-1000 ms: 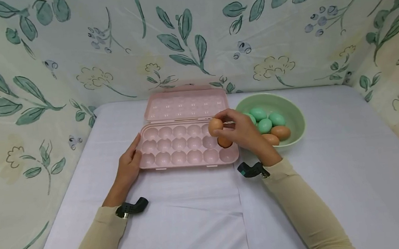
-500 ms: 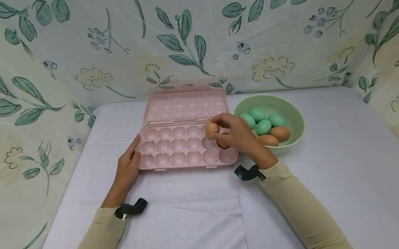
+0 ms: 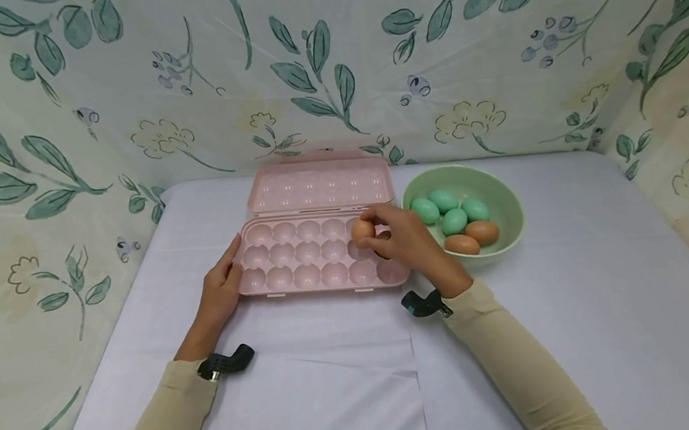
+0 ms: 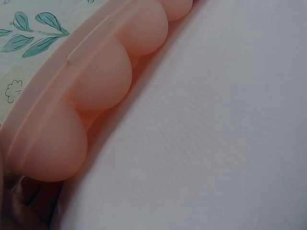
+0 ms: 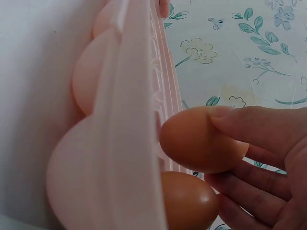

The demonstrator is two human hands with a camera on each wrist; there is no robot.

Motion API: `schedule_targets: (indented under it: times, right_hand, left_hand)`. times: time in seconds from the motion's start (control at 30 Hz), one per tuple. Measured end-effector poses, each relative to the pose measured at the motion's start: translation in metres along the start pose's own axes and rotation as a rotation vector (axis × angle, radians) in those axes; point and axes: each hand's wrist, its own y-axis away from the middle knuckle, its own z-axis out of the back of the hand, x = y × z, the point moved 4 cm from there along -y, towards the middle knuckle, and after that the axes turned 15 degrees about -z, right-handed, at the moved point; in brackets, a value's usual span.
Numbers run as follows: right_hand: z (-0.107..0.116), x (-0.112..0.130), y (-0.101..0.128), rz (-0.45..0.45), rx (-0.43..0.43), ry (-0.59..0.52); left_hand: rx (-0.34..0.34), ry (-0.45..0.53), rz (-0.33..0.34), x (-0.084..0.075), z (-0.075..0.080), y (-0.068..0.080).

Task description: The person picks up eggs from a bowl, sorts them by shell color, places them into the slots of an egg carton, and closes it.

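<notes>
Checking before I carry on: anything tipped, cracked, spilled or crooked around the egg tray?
Nothing stands out. The pink egg tray sits flat with its lid open, the left hand resting on its end. The right hand holds an intact brown egg beside one already seated. The green bowl is upright.

Beige sleeves (image 3: 508, 358), black wrist mounts (image 3: 424, 302)

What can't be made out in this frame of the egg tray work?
- Head view: the second brown egg in the tray is mostly covered by the right hand, so its cup is unclear.
- Right wrist view: the held egg may touch the tray or not; cannot tell.
- Left wrist view: the left hand is cut off by the corner.
</notes>
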Motion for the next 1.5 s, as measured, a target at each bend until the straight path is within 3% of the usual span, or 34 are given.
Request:
schedule_targets:
  times: [0.2,0.6,0.97,1.5]
  right_hand:
    - [-0.005,-0.001,0.001,0.003,0.011,0.029]
    - [-0.009,0.003,0.004,-0.096,0.039,0.229]
    - [-0.011,0.004,0.005,-0.046,-0.005,0.366]
    - [-0.011,0.007,0.007,-0.040,0.010,0.393]
  left_hand:
    - [0.002,-0.010,0.003,-0.001,0.000,0.001]
    - [-0.001,-0.028,0.013,0.001,0.000,0.002]
    - [0.001,-0.028,-0.003,-0.001,0.000,0.002]
    - [-0.001,-0.027,-0.013,-0.001,0.000,0.002]
